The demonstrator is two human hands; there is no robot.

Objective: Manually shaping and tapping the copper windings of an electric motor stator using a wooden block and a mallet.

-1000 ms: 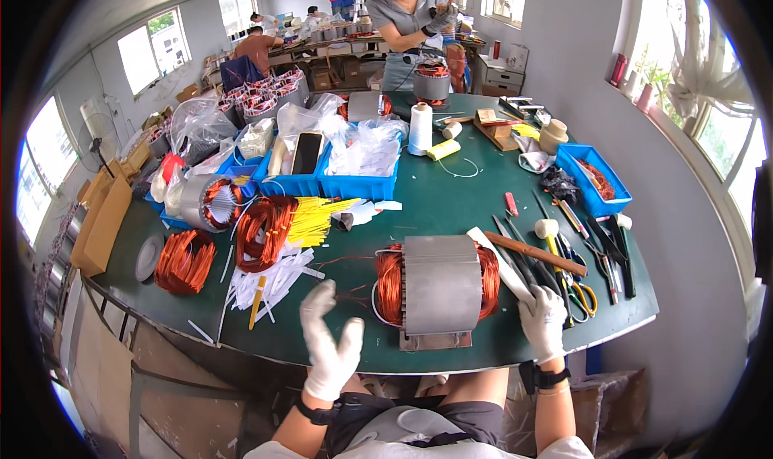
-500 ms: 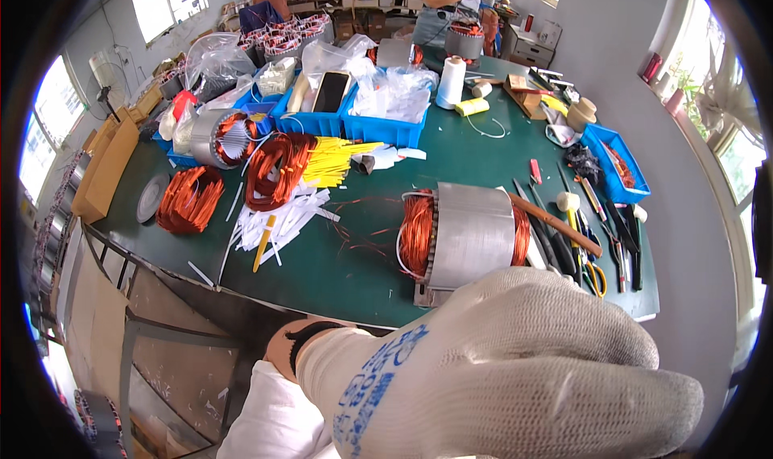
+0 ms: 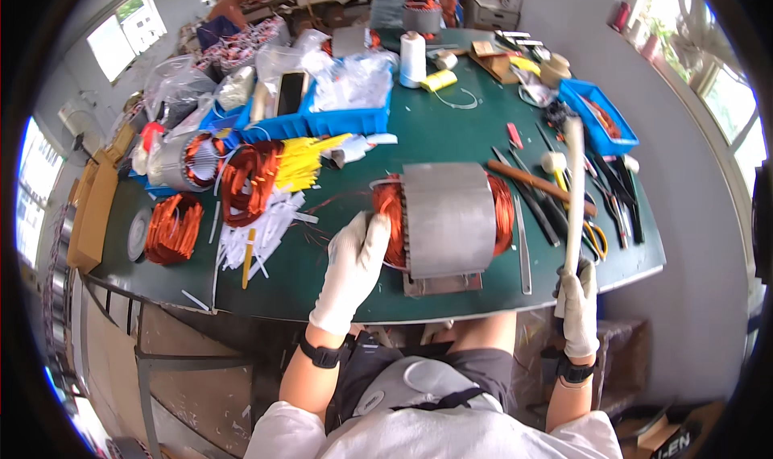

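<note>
A motor stator [image 3: 449,217] with a grey metal body and copper windings at both ends lies on its side on the green table in front of me. At its left winding is my left hand [image 3: 354,266], white-gloved, thumb and fingers apart, touching the copper wire [image 3: 390,213]. My right hand [image 3: 578,306], also gloved, is closed around the lower end of a long pale stick [image 3: 575,193], held upright near the table's front edge. Left of the stick, a flat metal strip [image 3: 523,254] lies on the table. A brown wooden rod [image 3: 531,184] lies across dark tools.
Pliers, scissors [image 3: 596,240] and a white-headed mallet [image 3: 554,163] lie at the right, below a blue bin [image 3: 600,117]. To the left are copper coils [image 3: 173,229], yellow strips [image 3: 306,163], white paper strips [image 3: 262,221] and a smaller stator [image 3: 181,163]. A thread cone [image 3: 412,60] stands behind.
My left hand has dropped from close before the camera to the stator's left winding. My right hand now shows with the pale stick. The view has shifted, bringing my lap into sight.
</note>
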